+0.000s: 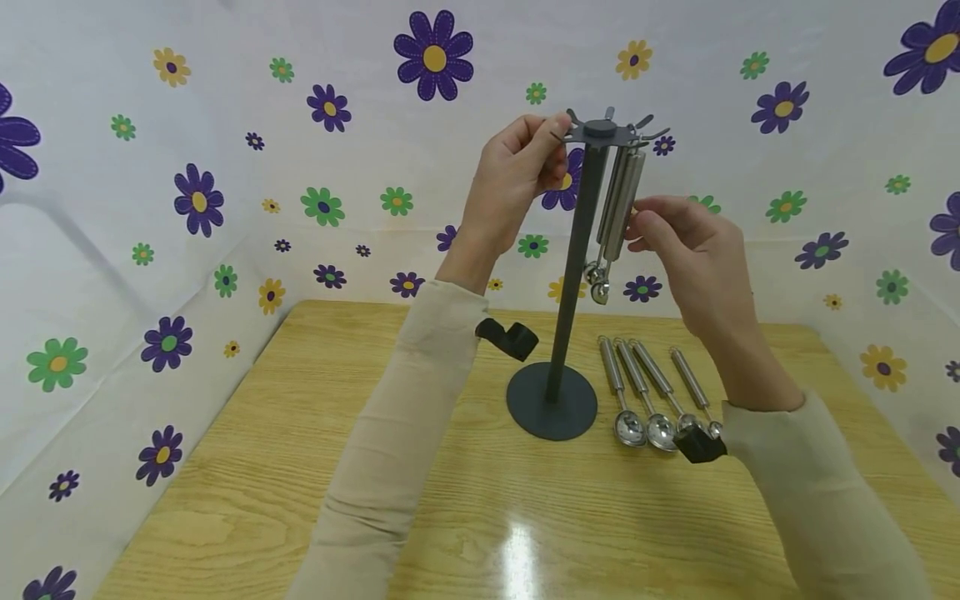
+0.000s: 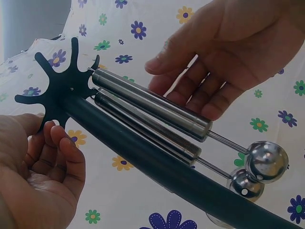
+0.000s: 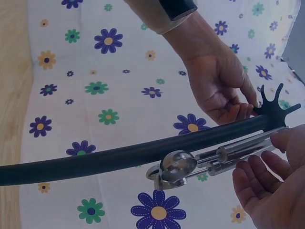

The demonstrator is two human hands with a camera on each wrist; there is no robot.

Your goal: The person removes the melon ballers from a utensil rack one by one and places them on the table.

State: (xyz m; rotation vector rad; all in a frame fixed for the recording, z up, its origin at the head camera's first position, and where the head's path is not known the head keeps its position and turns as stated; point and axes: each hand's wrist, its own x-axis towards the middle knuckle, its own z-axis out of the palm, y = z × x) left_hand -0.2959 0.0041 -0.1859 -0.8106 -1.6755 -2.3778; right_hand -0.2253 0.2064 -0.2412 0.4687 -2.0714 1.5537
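A dark metal utensil stand [image 1: 572,283] rises from a round base, its top ringed with upturned hooks. At that hooked top, my left hand [image 1: 517,167] pinches one hook between thumb and fingers. Small steel melon ballers [image 1: 624,208] hang by their handle loops on the right side, bowls downward; in the left wrist view two handles [image 2: 152,102] lie side by side along the post. My right hand [image 1: 701,254] is beside these handles, fingers loosely bent and fingertips right at the nearest one, with the thumb apart from it.
Right of the base, three larger steel scoops [image 1: 630,427] and a smaller one [image 1: 688,377] lie on the wooden table [image 1: 300,467], handles pointing away. Flower-patterned cloth [image 1: 360,150] encloses the back and sides. Black wrist mounts [image 1: 701,446] sit at both cuffs.
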